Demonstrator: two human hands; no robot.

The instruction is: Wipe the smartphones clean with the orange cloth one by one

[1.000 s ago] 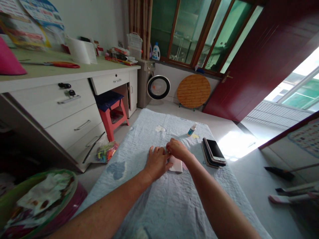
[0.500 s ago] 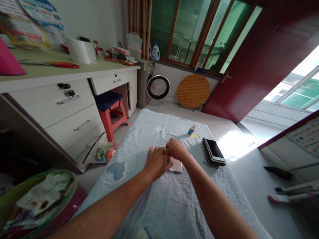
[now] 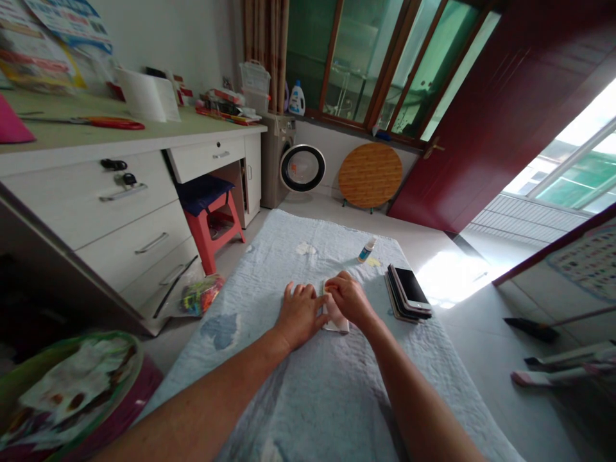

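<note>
A flat white slab, phone-shaped (image 3: 337, 319), lies on the pale blue cloth (image 3: 317, 385) between my hands. My left hand (image 3: 299, 314) rests at its left side, fingers spread, with the thumb and forefinger against the slab's edge. Over the slab's upper part, my right hand (image 3: 350, 296) is closed, its fingers pinched together. A bit of orange shows at those fingertips, too small to name. Beyond my right hand stands a small spray bottle (image 3: 366, 250) with a blue label. To the right is a stack of phones (image 3: 409, 292), the top one with a black screen.
A white desk (image 3: 129, 205) and a red stool (image 3: 214, 224) stand on the left. At lower left is a bin (image 3: 139, 385) holding crumpled paper, with a bag of colourful items (image 3: 199, 296) near it. A washing machine (image 3: 279, 154) and a round wooden tabletop (image 3: 370, 174) are behind.
My right hand has moved slightly down and right across the slab, away from my left fingers, uncovering the slab's upper left edge. The view has shifted slightly.
</note>
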